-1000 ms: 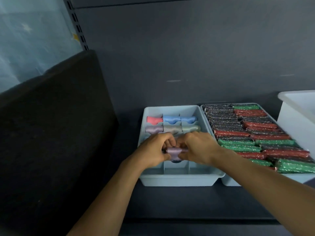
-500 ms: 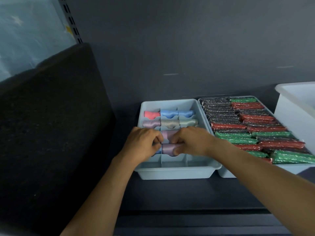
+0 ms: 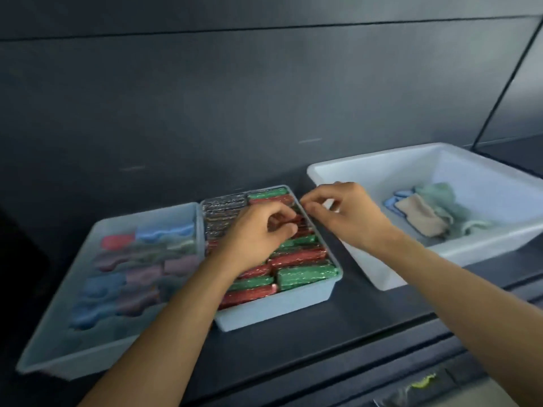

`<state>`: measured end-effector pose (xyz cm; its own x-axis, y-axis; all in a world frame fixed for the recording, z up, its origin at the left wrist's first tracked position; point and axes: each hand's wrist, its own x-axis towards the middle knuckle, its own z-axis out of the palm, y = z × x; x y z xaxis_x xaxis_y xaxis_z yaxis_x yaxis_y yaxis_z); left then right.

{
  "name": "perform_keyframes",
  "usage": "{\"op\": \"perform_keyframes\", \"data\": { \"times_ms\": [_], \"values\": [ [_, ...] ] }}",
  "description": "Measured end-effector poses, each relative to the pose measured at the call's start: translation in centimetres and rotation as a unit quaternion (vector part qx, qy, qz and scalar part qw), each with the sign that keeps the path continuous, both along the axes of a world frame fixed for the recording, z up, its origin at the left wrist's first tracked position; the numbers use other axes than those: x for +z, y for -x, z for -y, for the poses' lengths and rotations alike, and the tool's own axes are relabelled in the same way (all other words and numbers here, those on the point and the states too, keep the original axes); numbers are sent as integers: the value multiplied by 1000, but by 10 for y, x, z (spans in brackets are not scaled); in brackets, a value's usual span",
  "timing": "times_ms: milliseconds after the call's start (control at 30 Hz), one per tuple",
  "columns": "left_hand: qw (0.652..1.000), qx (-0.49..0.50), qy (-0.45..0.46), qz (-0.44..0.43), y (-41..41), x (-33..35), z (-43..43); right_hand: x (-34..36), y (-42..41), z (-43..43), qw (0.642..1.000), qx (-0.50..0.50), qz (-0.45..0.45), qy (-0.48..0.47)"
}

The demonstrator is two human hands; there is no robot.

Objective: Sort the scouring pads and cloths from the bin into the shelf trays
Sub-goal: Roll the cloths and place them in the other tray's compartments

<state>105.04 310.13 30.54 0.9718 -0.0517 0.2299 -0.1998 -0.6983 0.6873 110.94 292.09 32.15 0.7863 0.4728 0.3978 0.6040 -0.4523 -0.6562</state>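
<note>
Hands are shifting from cloth tray (image 3: pixel 147 212) toward bin (image 3: pixel 367 160) for more. Loose, empty right hand (image 3: pixel 349 214) is leading; left hand (image 3: pixel 255 239) is curling over pads (image 3: pixel 305 274), grip unclear.

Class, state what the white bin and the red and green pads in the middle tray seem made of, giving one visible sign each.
White bin: probably plastic; smooth, moulded walls, rounded rim.
Red and green pads: perhaps metallic-thread fabric; speckled glitter.

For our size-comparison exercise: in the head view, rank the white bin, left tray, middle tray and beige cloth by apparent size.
1. Left tray and white bin look alike; the bin is cut off, so unranked.
2. Middle tray.
3. Beige cloth.
</note>
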Motion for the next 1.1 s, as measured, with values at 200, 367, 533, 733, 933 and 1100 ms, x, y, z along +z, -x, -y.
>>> {"op": "perform_keyframes", "data": {
  "times_ms": [200, 367, 533, 733, 933, 1100],
  "values": [
    [1000, -3, -12, -2, -70, 11, 113, 5, -86, 119, 982, -104, -77, 135],
    [983, 53, -149, -89, -105, -2, 151, -20, -161, 184, 921, -183, -216, 266],
    [972, 63, -207, -93, -110, -5, 156, -43, -192, 192, 883, -117, -216, 399],
    [976, 67, -193, -80, -110, -7, 156, -47, -198, 194, 879, -108, -85, 456],
    [986, 34, 122, -110, -103, 3, 151, 31, -162, 174, 972, -91, -39, 214],
    [963, 5, 256, -82, -98, 47, 150, 89, -116, 144, 998, -51, -39, 14]
  ]
}}
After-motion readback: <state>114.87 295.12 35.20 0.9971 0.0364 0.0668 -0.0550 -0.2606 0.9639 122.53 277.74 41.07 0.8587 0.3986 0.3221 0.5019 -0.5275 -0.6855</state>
